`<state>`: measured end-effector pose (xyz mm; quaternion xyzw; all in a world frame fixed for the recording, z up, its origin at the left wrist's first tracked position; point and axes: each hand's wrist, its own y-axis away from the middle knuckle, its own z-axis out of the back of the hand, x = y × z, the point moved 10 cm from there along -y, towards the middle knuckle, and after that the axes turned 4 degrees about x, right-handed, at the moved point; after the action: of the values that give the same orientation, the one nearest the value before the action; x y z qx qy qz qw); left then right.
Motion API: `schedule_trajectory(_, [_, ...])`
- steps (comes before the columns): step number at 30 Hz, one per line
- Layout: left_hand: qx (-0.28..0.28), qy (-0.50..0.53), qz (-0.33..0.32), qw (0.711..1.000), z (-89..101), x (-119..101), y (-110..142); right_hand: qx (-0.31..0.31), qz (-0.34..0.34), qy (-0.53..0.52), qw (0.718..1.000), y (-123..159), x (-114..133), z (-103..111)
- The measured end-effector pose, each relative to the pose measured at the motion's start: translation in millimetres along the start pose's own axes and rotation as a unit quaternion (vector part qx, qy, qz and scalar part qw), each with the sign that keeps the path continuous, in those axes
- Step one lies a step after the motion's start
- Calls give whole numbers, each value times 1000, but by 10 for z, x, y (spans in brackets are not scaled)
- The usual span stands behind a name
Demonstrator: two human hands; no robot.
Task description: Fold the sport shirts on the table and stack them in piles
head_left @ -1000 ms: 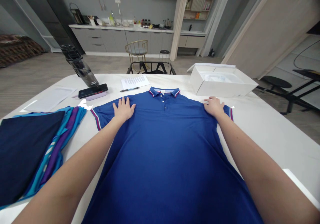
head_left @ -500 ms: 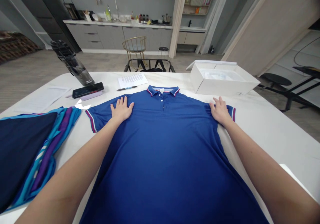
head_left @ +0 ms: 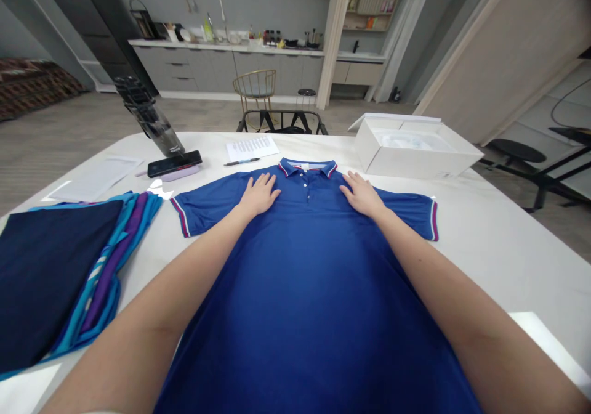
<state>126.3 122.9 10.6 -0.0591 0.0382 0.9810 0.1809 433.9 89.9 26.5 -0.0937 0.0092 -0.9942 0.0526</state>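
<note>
A blue polo shirt lies spread face up on the white table, its collar at the far end. Red and white stripes trim the collar and both sleeve cuffs. My left hand rests flat on the shirt's left shoulder, fingers spread and pointing toward the collar. On the opposite shoulder lies my right hand, also flat with its fingers apart. Neither hand grasps the cloth. The shirt's lower hem runs out of view at the bottom.
Folded clothes in navy, teal and purple are stacked on the left. Beyond them are papers and a phone. A pen lies by a printed sheet. An open white box stands at the back right.
Both hands have slid inward over the shirt from near the sleeves to the shoulders beside the collar. The right sleeve now lies more fully exposed. The view has shifted slightly.
</note>
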Motion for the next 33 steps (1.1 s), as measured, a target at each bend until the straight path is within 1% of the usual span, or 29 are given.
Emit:
schedule_trajectory(2, [21,7,-36,999,-31,-208,-142,22,-31,-23,999,-168,216,-112])
schedule_trajectory(5, [44,24,-42,998,-100,-350,-381,37,-81,-40,995,-384,362,-264])
schedule_trajectory(9, [41,43,-5,998,-203,-346,-651,35,-70,-22,997,-627,420,-402])
schedule_trajectory(13, [18,53,27,998,-255,-294,-794,62,-60,-8,996,-844,343,-511])
schedule_trajectory(15, [11,56,33,998,-260,-281,-822,67,-47,-9,997,-925,338,-523])
schedule_trajectory(17, [5,58,36,998,-251,-277,-823,59,-33,-15,998,-961,370,-502])
schedule_trajectory(19, [-1,58,35,998,-234,-288,-798,28,-27,-24,999,-935,400,-430])
schedule_trajectory(21, [-6,58,30,998,-217,-312,-747,-23,-40,-34,998,-841,360,-298])
schedule_trajectory(23, [-3,59,25,998,-217,-340,-674,-78,-77,-39,993,-680,186,-137])
schedule_trajectory(25, [6,60,19,998,-233,-379,-593,-101,-127,-31,986,-483,-109,-17])
schedule_trajectory(26, [12,59,17,998,-245,-403,-553,-92,-149,-21,984,-385,-281,12])
schedule_trajectory(28, [20,58,15,998,-265,-469,-478,-51,-182,-1,982,-193,-636,24])
schedule_trajectory(29, [21,56,15,998,-271,-515,-445,-38,-177,-3,983,-105,-775,38])
schedule_trajectory(31, [7,52,9,999,-249,-654,-386,-36,-151,-6,988,67,-991,109])
schedule_trajectory(32, [-10,49,0,999,-214,-750,-359,-44,-154,-1,987,161,-1110,162])
schedule_trajectory(33, [-31,47,-12,998,-165,-859,-332,-55,-171,11,984,263,-1247,224])
